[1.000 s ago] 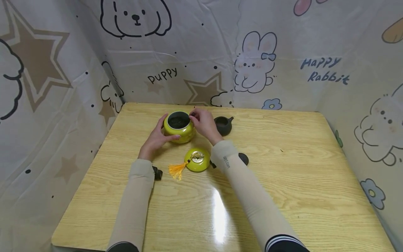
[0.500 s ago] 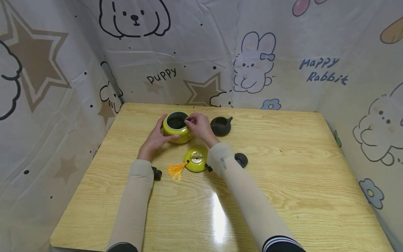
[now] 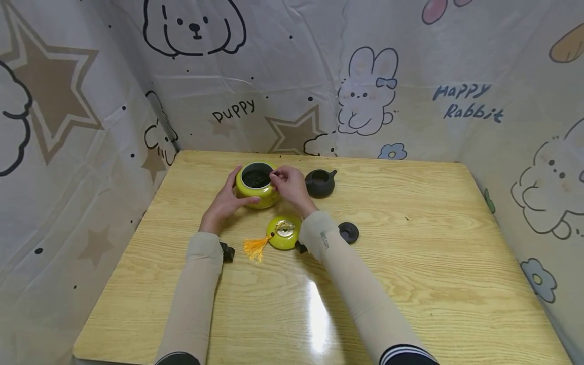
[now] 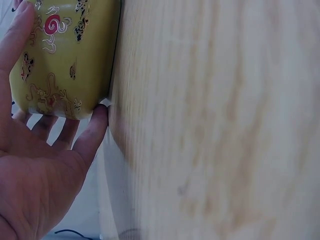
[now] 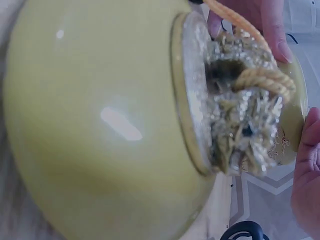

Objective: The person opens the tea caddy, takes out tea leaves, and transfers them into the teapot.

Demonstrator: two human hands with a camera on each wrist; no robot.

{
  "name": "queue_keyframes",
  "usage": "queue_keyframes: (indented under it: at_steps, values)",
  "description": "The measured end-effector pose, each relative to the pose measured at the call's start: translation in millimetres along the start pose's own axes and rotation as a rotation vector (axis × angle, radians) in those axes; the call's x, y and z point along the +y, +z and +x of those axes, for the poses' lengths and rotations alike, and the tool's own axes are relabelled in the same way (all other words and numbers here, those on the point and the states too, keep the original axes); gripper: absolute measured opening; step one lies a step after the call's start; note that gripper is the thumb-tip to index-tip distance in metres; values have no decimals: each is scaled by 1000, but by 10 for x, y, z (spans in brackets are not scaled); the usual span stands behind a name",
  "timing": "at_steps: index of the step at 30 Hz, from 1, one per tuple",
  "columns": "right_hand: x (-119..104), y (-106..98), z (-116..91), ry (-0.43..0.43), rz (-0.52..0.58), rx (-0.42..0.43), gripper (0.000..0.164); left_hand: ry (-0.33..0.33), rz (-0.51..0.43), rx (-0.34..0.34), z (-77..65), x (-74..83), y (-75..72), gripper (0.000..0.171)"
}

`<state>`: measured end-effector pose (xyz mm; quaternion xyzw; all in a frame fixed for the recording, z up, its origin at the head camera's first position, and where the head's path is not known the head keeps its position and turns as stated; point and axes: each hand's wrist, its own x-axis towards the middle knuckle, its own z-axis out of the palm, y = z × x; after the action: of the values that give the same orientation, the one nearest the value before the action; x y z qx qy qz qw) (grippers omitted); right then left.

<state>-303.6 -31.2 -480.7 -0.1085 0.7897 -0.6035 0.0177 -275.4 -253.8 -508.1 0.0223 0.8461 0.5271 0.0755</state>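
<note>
My left hand (image 3: 226,198) grips a round yellow tea jar (image 3: 255,197) at its left and front, the thumb across the front; in the left wrist view the jar's side (image 4: 65,60) shows printed patterns. Dark tea leaves (image 3: 256,177) lie inside. At the jar's right rim my right hand (image 3: 291,186) has thumb and index finger together, pinching a tiny dark bit that looks like tea leaves. Close before the right wrist camera is the yellow lid (image 5: 100,125), with a metallic knob (image 5: 245,100). It lies on the table with an orange tassel (image 3: 256,248).
A small black teapot (image 3: 320,183), its top uncovered, stands just right of my right hand. Its round black lid (image 3: 349,232) lies nearer me, beside the right sleeve. A printed cloth (image 3: 255,81) hangs behind the wooden table (image 3: 433,253).
My right hand moved left and slightly down, fingertips passing over the jar's opening, then a little back to its right rim. My left hand keeps its grip on the jar.
</note>
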Motion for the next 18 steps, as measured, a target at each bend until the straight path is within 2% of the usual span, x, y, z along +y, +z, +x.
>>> queue_keyframes:
  at_steps: [11, 18]
  values:
    - [45, -39, 4, 65, 184, 37, 23, -3, 13, 3, 6, -17, 6, 117]
    - [86, -84, 18, 86, 283, 68, 18, 8, 15, 9, 13, -16, 11, 118]
